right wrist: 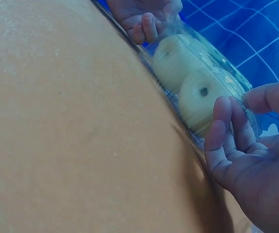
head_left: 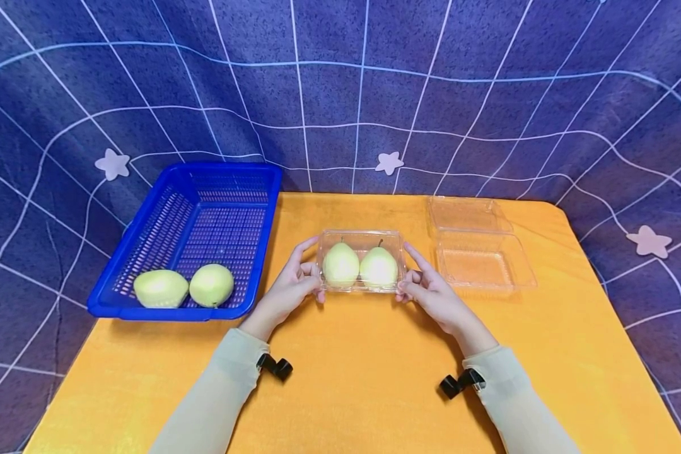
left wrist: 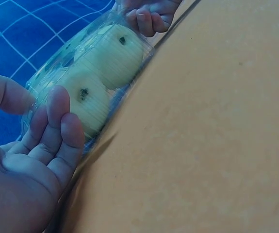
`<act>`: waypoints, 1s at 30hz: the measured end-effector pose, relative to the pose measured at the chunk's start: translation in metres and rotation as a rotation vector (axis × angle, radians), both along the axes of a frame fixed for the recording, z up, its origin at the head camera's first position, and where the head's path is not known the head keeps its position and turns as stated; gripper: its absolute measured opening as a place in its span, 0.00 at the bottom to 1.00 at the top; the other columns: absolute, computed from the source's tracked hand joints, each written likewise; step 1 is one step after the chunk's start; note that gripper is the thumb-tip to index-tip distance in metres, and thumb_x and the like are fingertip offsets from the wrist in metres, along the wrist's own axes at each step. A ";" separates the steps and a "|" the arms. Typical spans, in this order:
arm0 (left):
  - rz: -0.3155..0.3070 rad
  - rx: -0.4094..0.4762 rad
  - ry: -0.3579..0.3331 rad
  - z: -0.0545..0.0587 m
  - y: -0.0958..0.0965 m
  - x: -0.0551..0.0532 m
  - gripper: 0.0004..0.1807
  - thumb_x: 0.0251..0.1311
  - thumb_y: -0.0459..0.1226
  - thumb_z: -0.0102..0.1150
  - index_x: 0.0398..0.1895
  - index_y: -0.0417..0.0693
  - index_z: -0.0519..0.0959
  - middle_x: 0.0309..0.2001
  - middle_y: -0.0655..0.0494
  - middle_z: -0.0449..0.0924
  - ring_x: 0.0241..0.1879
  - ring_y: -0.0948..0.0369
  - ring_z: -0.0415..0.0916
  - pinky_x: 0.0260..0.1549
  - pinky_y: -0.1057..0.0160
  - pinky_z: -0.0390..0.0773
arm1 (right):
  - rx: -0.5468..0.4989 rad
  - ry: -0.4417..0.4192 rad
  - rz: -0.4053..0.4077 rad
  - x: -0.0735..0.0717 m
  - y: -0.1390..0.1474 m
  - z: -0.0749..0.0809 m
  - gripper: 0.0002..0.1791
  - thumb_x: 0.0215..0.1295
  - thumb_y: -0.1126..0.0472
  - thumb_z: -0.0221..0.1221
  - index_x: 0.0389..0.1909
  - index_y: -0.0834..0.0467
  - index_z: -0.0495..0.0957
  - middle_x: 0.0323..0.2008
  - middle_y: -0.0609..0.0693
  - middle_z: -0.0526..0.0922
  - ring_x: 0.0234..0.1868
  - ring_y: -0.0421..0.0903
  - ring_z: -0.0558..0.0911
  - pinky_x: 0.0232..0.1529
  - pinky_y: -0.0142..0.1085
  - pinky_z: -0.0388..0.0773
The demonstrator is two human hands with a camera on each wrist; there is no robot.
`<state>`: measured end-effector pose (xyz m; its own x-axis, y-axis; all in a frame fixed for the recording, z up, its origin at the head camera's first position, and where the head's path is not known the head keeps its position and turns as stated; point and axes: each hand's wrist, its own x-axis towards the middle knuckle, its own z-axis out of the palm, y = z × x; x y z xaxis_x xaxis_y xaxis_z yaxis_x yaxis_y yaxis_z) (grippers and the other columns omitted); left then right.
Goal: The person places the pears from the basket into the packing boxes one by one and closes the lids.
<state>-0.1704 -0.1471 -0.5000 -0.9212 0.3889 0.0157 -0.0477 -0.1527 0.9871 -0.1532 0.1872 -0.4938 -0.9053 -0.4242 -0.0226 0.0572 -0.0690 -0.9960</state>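
Observation:
A clear plastic clamshell box (head_left: 360, 236) with its lid over the top sits in the middle of the table. Side by side inside it lie two pale green pears, the left pear (head_left: 341, 265) and the right pear (head_left: 379, 268), stems pointing away from me. My left hand (head_left: 291, 284) grips the box's left end, thumb at the near corner and index finger along the side. At the opposite end my right hand (head_left: 429, 291) holds it the same way. Both wrist views show the pears' dark blossom ends through the clear wall (left wrist: 100, 94).
On the left stands a blue plastic basket (head_left: 269, 233) with two more pears, a left one (head_left: 161, 289) and a right one (head_left: 212, 285), at its near end. An opened clear clamshell box (head_left: 482, 232) lies back right on the orange tablecloth (head_left: 369, 378). A blue grid-patterned curtain (head_left: 329, 94) hangs behind.

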 end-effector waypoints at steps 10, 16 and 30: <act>0.004 0.004 -0.005 0.002 0.000 0.001 0.48 0.70 0.20 0.50 0.89 0.54 0.47 0.33 0.47 0.71 0.25 0.55 0.81 0.33 0.60 0.85 | -0.008 -0.034 -0.035 0.001 -0.003 0.000 0.49 0.80 0.73 0.55 0.91 0.48 0.41 0.36 0.51 0.73 0.39 0.46 0.82 0.46 0.35 0.84; 0.027 -0.008 -0.009 0.002 0.001 0.000 0.49 0.68 0.20 0.52 0.89 0.53 0.49 0.31 0.47 0.72 0.24 0.55 0.80 0.30 0.61 0.85 | 0.017 -0.030 -0.057 0.001 -0.003 -0.001 0.48 0.79 0.73 0.55 0.91 0.47 0.44 0.37 0.51 0.72 0.38 0.45 0.80 0.38 0.31 0.76; 0.145 -0.078 0.004 0.005 0.005 0.000 0.50 0.67 0.21 0.57 0.90 0.49 0.48 0.28 0.52 0.73 0.23 0.57 0.78 0.28 0.62 0.85 | 0.065 -0.003 -0.129 0.001 -0.007 0.007 0.50 0.74 0.72 0.59 0.89 0.60 0.42 0.44 0.53 0.73 0.35 0.40 0.74 0.35 0.31 0.75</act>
<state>-0.1709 -0.1416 -0.4950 -0.9678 0.2516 -0.0051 -0.0263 -0.0808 0.9964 -0.1526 0.1800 -0.4869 -0.9521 -0.3017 -0.0492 0.0550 -0.0109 -0.9984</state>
